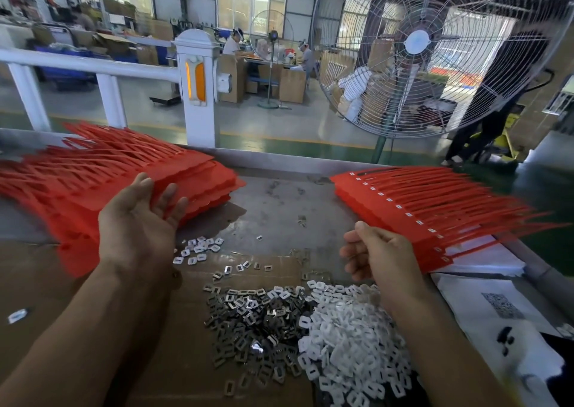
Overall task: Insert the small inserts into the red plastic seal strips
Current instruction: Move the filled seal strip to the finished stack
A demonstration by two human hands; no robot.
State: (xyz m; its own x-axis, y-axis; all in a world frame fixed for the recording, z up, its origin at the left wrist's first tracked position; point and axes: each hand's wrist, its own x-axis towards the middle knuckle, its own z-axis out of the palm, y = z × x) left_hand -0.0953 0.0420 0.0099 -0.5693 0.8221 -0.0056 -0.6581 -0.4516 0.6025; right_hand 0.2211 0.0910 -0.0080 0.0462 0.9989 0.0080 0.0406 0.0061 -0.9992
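Red strips [118,186]: unfilled stack, 11 o'clock, long axis L-R.
L hand [139,217]: nearest, fingers loose on stack edge, no clasp.
R hand [377,254]: loosely curled, contents unclear.
Inserts [310,326]: 6 o'clock.

Bare table [279,198] shows in the middle, between a stack of red strips [130,176] on the left and another stack [419,207] on the right. Near the person, a heap of metal clips [248,322] and white clips [348,344] fills the cardboard [93,329]. A fan [435,49] stands beyond the far right edge.
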